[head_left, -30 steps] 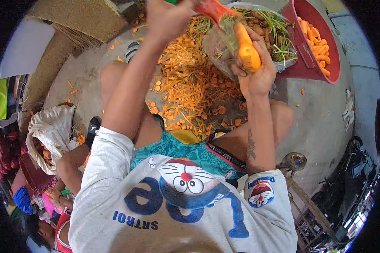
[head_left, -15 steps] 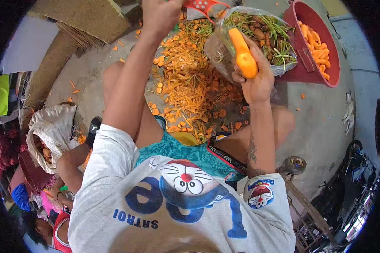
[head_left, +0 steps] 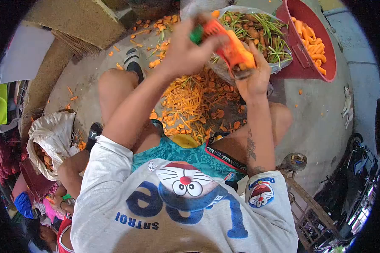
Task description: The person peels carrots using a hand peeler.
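My left hand [head_left: 190, 52] is closed on a red peeler [head_left: 214, 28] with a green part, blurred by motion. The peeler lies against the near side of an orange peeled carrot [head_left: 240, 44], which my right hand [head_left: 256, 80] holds from the right. Just behind my right hand, an open clear plastic bag [head_left: 285, 63] holds unpeeled carrots [head_left: 254, 33] with green stems. Below my hands, a heap of orange peelings [head_left: 183, 99] and cut pieces covers the floor between my legs.
At the upper right, a red tub [head_left: 331, 63] holds peeled carrots [head_left: 312, 42]. A white sack [head_left: 55, 130] stands at the left, near another person [head_left: 65, 234] in red. A metal frame with a wheel [head_left: 294, 162] is at the lower right.
My left hand has come down and right from the top edge, bringing the peeler onto the carrot. The carrot has tilted in my right hand. A sandalled foot now shows left of the peelings.
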{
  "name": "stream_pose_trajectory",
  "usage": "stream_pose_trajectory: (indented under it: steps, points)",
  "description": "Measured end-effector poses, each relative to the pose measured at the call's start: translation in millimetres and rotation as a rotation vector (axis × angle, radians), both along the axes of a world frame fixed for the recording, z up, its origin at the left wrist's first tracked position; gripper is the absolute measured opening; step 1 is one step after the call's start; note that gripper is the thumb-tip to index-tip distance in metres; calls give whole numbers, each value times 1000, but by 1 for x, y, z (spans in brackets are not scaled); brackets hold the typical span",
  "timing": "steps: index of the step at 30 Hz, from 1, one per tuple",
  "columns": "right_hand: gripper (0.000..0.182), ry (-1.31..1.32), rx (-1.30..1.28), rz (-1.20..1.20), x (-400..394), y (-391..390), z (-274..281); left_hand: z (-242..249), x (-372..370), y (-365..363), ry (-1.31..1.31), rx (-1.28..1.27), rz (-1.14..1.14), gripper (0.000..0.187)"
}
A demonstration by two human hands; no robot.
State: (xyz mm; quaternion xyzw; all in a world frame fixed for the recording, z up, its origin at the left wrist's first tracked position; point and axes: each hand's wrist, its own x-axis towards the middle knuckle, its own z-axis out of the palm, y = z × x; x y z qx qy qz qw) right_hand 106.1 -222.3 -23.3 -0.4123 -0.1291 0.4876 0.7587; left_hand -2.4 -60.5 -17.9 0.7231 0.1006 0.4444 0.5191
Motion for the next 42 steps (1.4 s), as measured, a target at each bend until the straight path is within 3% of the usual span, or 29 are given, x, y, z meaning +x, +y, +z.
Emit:
stream_pose_trajectory:
  steps: [1,2,6,10,12,13,15,17,18,20,21,23,24,25,27,28,29,31,32,33,35,36,37,39,41,42]
  points:
    - [50,-93,-46,-130,-7,5,-1,-2,2,-8,-177,163,-79,17]
    - [50,-183,-95,-257,-13,6,-3,1,-3,-1,-25,92,-82,17]
    - [47,-43,65,18,-3,-7,0,28,-11,49,107,-106,129,11]
    - [47,6,49,19,1,1,-2,-3,-5,28,64,-51,139,15]
    - [46,-124,-112,-364,-13,14,1,1,-9,4,54,22,8,15]
    - [46,-125,-119,-361,-8,8,0,2,-10,-2,44,91,-113,16]
    - [46,-72,41,20,0,-10,-3,8,-7,27,26,79,-93,20]
    - [47,-91,28,54,-14,-5,12,22,-7,56,-27,-143,-13,13]
    - [50,-111,-18,73,-21,-2,19,22,-10,63,-30,-132,-8,13]
    - [52,-150,-20,108,-22,-2,25,27,-13,66,165,-13,307,13]
    - [52,-154,-17,108,-18,-3,25,32,-13,61,161,-11,308,13]
    - [50,-764,-41,-43,-11,-5,21,36,-15,41,392,62,269,14]
    - [44,-1090,-7,-246,-6,-3,18,20,-10,38,270,250,351,22]
    - [44,-1088,-8,-246,1,-2,10,6,-10,40,272,250,350,22]
    - [39,-496,171,-329,13,-5,5,4,-10,37,344,322,263,25]
    - [27,-257,196,-238,22,-14,9,3,-9,36,324,352,254,25]
    - [27,-266,198,-242,29,-16,7,4,-8,35,314,353,251,25]
    - [32,-641,-135,-426,40,-16,-2,6,-10,34,395,336,220,25]
    - [36,-863,-239,-455,20,-16,19,6,-9,35,392,338,222,25]
    - [36,-863,-237,-454,16,-10,19,5,-9,36,377,353,212,25]
    - [33,-532,37,-506,12,-6,17,1,-10,35,364,365,203,25]
    - [38,-353,45,-432,17,-5,0,0,-10,34,379,360,194,26]
    - [38,-356,47,-433,21,-10,-17,0,-9,33,391,358,186,27]
    - [55,260,58,68,21,-12,-31,-2,-9,31,494,416,183,27]
    - [60,-48,-148,-131,5,-6,-23,0,-10,26,750,484,174,30]
    - [60,-48,-151,-120,5,-4,-24,-1,-12,27,753,477,183,30]
